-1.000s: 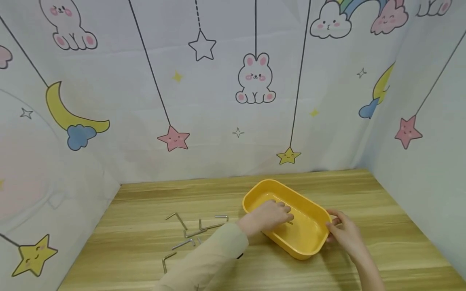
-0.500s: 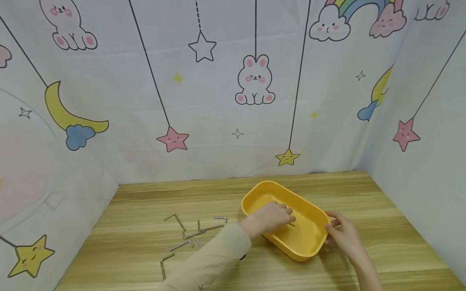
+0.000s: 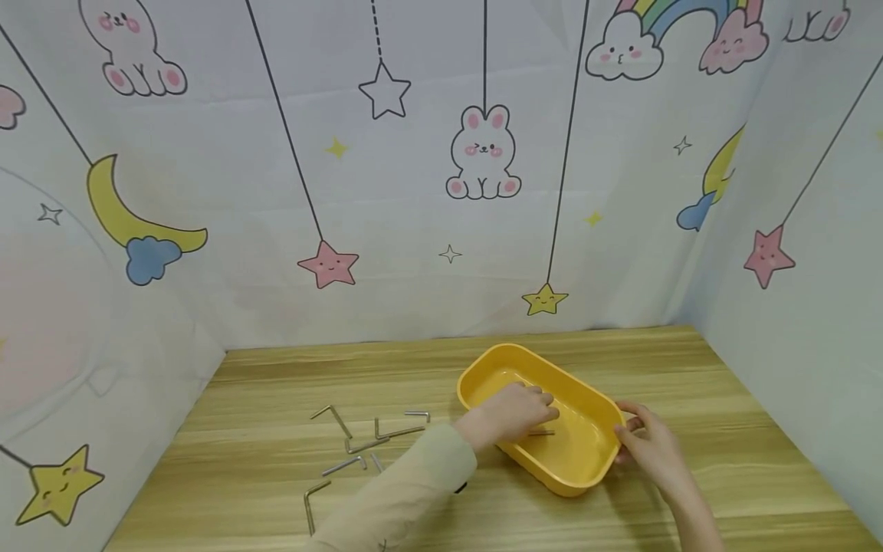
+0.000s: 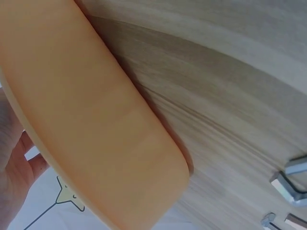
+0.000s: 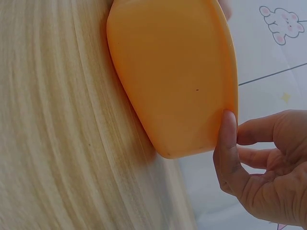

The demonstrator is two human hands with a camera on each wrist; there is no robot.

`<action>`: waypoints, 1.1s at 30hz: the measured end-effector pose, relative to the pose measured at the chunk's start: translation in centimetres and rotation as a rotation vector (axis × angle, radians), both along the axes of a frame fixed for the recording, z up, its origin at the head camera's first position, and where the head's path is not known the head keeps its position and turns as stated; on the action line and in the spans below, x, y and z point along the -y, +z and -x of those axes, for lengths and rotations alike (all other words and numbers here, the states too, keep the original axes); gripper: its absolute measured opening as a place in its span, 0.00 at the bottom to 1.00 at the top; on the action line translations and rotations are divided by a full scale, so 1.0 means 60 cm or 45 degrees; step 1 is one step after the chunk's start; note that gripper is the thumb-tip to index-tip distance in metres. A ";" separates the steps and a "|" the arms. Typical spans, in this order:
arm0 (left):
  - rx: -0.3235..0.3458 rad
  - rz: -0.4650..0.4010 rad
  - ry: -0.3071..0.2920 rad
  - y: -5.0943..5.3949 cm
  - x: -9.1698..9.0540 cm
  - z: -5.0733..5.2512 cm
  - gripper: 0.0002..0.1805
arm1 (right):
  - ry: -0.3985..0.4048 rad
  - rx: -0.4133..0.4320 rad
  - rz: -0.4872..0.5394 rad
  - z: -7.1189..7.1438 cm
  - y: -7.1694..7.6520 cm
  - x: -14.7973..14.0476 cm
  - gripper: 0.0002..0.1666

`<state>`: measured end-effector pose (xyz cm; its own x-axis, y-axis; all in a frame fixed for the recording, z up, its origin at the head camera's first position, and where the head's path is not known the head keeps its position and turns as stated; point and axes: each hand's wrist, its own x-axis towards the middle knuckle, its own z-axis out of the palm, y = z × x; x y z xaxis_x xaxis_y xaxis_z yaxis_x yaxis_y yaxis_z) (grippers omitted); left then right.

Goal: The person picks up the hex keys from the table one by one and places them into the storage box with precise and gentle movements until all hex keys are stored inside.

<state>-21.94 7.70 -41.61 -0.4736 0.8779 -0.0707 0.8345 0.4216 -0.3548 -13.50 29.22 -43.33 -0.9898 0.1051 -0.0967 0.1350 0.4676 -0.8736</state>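
A yellow plastic bin point(image 3: 579, 460) sits slanted on the table. My left hand point(image 3: 513, 410) reaches over its near wall, with the fingers loosely bent above the floor. Below them an Allen key point(image 3: 542, 433) lies in the bin, apart from the fingertips, its left end hidden. In the left wrist view the left hand point(image 4: 17, 163) shows beyond the rim. At the right end my right hand point(image 3: 651, 445) grips the rim; in the right wrist view the thumb point(image 5: 228, 136) presses the outer wall and the fingers reach behind the rim.
Several loose Allen keys lie left of the bin, among them a brass-coloured one point(image 3: 338, 419) and a silver one point(image 3: 343, 465). My left sleeve point(image 3: 414, 483) covers part of the table point(image 3: 297, 376). A printed curtain point(image 3: 400, 199) rises behind.
The Allen key under the left hand has swung from slanting at the fingertips to lying level in the bin, let go. Both hands and the bin have hardly moved.
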 end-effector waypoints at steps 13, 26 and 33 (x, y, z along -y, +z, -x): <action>0.012 -0.049 0.009 0.008 0.009 0.001 0.10 | 0.011 -0.001 -0.020 0.002 -0.001 -0.001 0.29; 0.032 -0.248 0.006 0.020 0.036 -0.009 0.11 | 0.001 -0.004 -0.005 -0.001 0.002 0.002 0.28; 0.052 -0.324 0.040 0.029 0.056 -0.017 0.11 | 0.007 -0.007 -0.003 -0.001 0.002 0.002 0.28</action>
<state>-20.95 4.35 -39.88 -0.5023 0.8547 0.1308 0.8309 0.5190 -0.2007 -13.46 29.12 -43.22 -0.9908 0.0998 -0.0911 0.1277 0.4702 -0.8733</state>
